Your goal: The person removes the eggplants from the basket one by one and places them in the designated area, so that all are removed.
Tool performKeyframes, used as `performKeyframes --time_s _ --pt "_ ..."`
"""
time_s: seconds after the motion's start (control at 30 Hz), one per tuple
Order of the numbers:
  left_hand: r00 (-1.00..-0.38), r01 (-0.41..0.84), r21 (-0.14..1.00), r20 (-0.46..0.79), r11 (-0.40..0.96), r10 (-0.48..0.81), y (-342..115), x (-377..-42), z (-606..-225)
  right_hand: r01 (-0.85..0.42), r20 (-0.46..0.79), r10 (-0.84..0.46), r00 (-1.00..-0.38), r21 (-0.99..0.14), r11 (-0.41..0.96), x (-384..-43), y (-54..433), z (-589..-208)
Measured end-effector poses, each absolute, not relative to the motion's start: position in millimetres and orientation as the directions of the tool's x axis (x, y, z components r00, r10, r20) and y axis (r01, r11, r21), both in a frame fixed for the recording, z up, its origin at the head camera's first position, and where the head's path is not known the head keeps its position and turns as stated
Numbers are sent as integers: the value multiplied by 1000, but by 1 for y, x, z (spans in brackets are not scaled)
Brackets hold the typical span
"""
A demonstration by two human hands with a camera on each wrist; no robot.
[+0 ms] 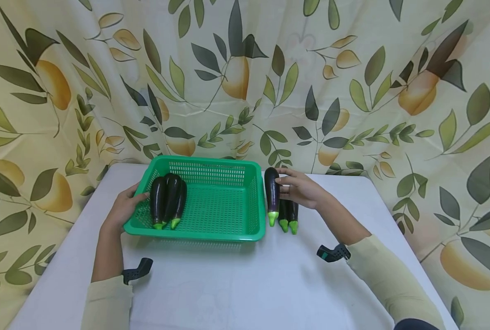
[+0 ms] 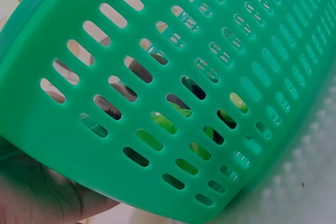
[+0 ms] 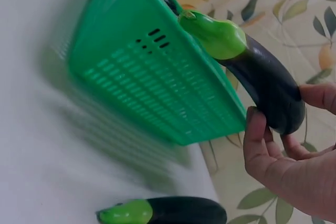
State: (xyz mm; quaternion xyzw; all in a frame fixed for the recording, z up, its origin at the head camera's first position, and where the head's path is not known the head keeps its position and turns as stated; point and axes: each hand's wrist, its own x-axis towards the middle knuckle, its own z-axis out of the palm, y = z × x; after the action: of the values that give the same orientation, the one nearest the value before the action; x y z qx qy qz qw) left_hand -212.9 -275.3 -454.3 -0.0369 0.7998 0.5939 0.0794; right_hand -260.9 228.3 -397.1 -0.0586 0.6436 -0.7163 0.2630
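Note:
A green plastic basket (image 1: 216,236) with slotted walls stands on the table, three dark purple eggplants (image 1: 171,197) lying side by side at its left end. My left hand (image 1: 121,206) holds the basket's left side, thumb over the rim; the left wrist view shows part of that hand (image 2: 47,192) below the green wall. Just outside the basket's right side, my right hand (image 1: 300,188) pinches another eggplant (image 3: 270,82) near its rounded end, its green cap pointing toward me. Beneath that hand, two more eggplants (image 1: 293,213) lie on the table, partly hidden by it.
A white cloth covers the table (image 1: 228,284). Behind and around it hangs a curtain (image 1: 278,91) printed with leaves and fruit. Each wrist wears a small black camera mount (image 1: 333,253).

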Motion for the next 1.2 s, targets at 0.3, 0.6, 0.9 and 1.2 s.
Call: performKeyframes --time_s 0.3,0.6,0.9,1.2 --pt "-985 -151 943 -170 295 39 -275 -213 -454 307 -261 -386 -885 -950 -62 -256 255 -412" --pt "-984 -158 942 -176 298 35 -275 -213 -455 315 -278 -328 -903 -947 -65 -255 278 -421" --pt "-984 -156 943 -175 293 39 -275 -214 -455 333 -309 -261 -914 -942 -51 -250 296 -426" --pt "-984 -159 944 -176 288 36 -275 -213 -455 324 -313 -184 -932 -945 -34 -249 312 -438"
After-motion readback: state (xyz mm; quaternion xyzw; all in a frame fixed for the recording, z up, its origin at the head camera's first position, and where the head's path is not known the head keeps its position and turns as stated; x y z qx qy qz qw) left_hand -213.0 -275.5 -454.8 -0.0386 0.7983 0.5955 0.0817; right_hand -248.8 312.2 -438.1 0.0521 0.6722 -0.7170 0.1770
